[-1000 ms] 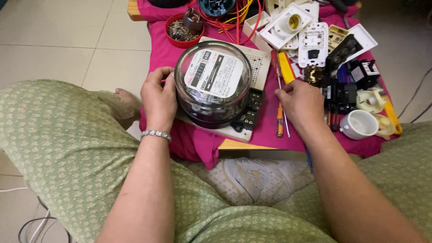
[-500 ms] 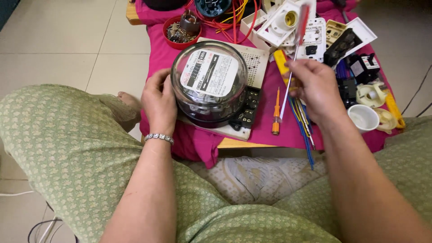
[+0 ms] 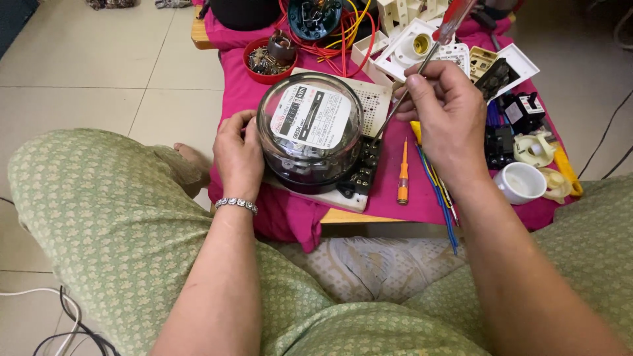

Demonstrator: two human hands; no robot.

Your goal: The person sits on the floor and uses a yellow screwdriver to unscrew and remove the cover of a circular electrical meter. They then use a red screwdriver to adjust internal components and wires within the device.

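A white cup (image 3: 522, 182) sits beside an orange tester (image 3: 403, 177) (pink cloth (image 3: 244, 86) beneath).

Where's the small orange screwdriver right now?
Head view, centre-right: the small orange screwdriver lies on the pink cloth, between the glass-domed meter and the blue wires, below the right hand.

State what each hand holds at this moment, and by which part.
The right hand has its grip on the screwdriver at the metal shaft, just below the red handle. The left hand steadies the round glass-domed meter by its left side.
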